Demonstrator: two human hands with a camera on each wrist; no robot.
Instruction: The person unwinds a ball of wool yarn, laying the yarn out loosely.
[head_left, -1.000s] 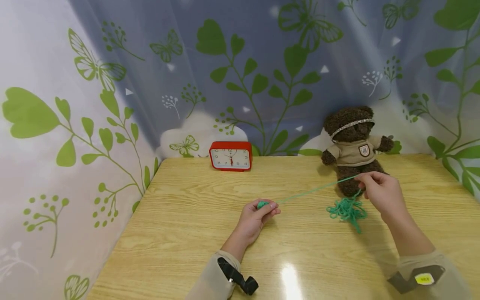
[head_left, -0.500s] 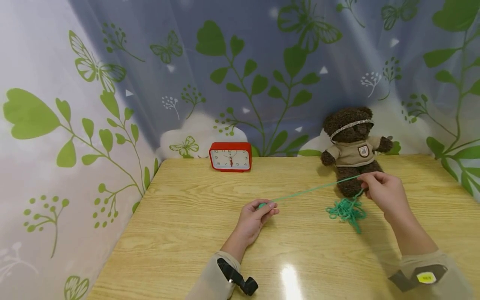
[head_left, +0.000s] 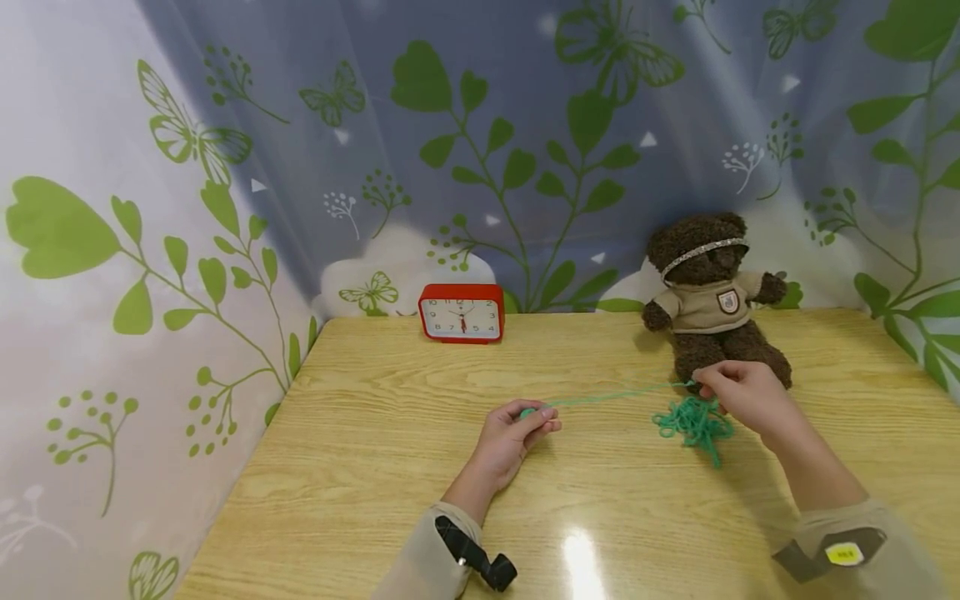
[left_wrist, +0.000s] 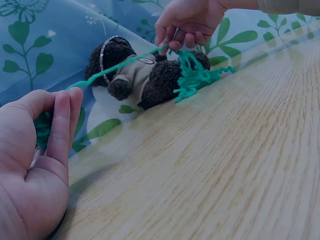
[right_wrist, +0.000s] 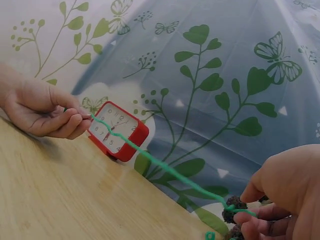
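A strand of green yarn runs between the two hands above the table. My left hand pinches one end and holds a small wound bunch of the same yarn, mostly hidden behind the fingers in the left wrist view. At the other end my right hand pinches the strand between thumb and fingers, in front of the teddy bear's legs. Just below and left of the right hand is a loose green yarn tangle. In the right wrist view the strand slants across, slightly slack.
A brown teddy bear in a beige top sits at the back right of the wooden table. Toward the back left stands a red alarm clock. A leaf-patterned curtain hangs behind the table and along its left side.
My right hand has moved a little left and down toward the yarn tangle, and the strand between the hands has become shorter and slacker. The left hand has barely moved.
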